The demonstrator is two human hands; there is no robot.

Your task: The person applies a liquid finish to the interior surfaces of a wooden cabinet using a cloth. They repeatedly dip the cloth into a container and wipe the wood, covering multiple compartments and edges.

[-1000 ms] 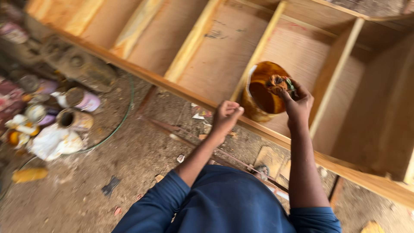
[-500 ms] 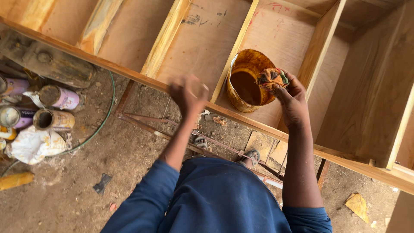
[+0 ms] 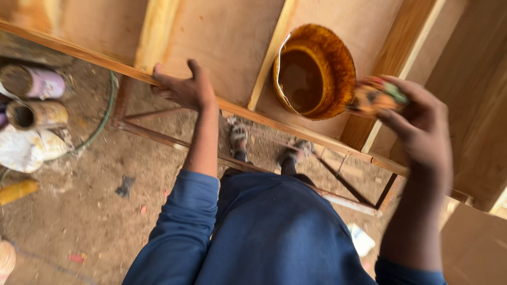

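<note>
My left hand (image 3: 185, 87) grips the near edge of a wooden cabinet frame (image 3: 227, 47) that lies flat in front of me. My right hand (image 3: 417, 119) is raised and holds a stained rag (image 3: 376, 95), wet with brown finish, just right of an open can (image 3: 315, 71). The can stands inside the frame and is filled with brown liquid. Its rim is smeared orange-brown. The rag and right hand are blurred by motion.
The frame rests on a metal stand (image 3: 253, 163) over a dirt floor. At the left lie two tipped cans (image 3: 31, 97), a white bag (image 3: 24, 148), a yellow object (image 3: 16, 191) and a green hose (image 3: 103, 124). My sandalled feet (image 3: 264, 145) show below the frame.
My left hand moved left and took hold of the frame's edge. My right hand lifted the rag away from the can rim toward the right. The view moved closer.
</note>
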